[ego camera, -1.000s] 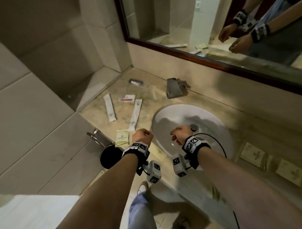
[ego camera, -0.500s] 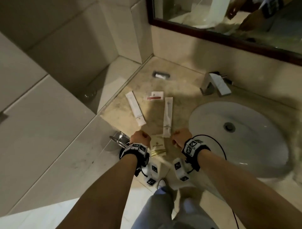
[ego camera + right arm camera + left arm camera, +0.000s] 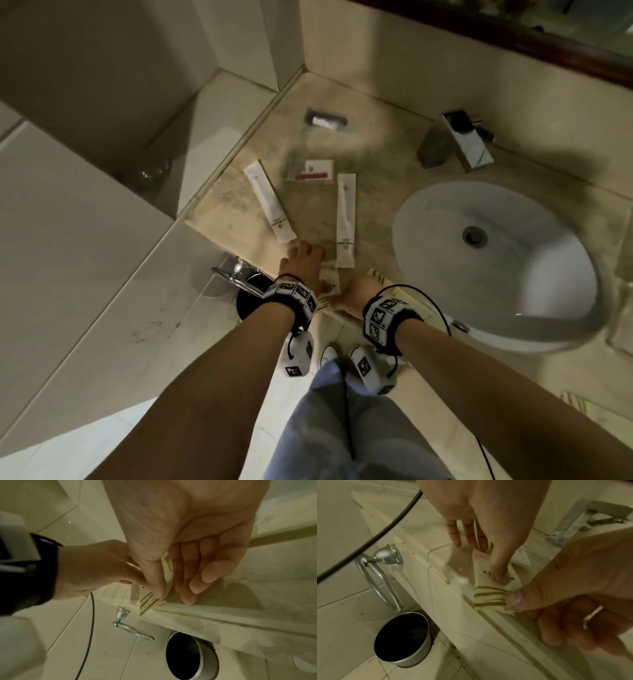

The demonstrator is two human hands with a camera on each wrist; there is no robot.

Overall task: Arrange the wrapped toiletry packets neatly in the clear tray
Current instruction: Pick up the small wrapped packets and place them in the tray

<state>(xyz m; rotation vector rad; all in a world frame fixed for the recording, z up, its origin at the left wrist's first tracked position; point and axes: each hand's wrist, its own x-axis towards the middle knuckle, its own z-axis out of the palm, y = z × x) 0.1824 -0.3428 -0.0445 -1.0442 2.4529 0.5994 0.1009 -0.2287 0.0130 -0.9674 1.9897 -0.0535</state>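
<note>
packet (image 3: 494, 588): cream, green-striped, flat at the worktop (image 3: 373, 219) front edge, inside what looks like a clear tray (image 3: 453, 566); striped end toward the person.
long axis: front to back.
left hand (image 3: 488, 524): fingers straight, thumb tip pressing the packet's middle.
right hand (image 3: 573, 588): thumb and fingers pinching the striped near end.
nearer: both touching; right holds the end, likely the one to shift it.
others: two long sachets (image 3: 345, 219) lie beyond, well apart.

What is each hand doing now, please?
Left hand: fingers straight, thumb pressing the striped packet onto the counter edge.
Right hand: pinching that packet's near end.
</note>
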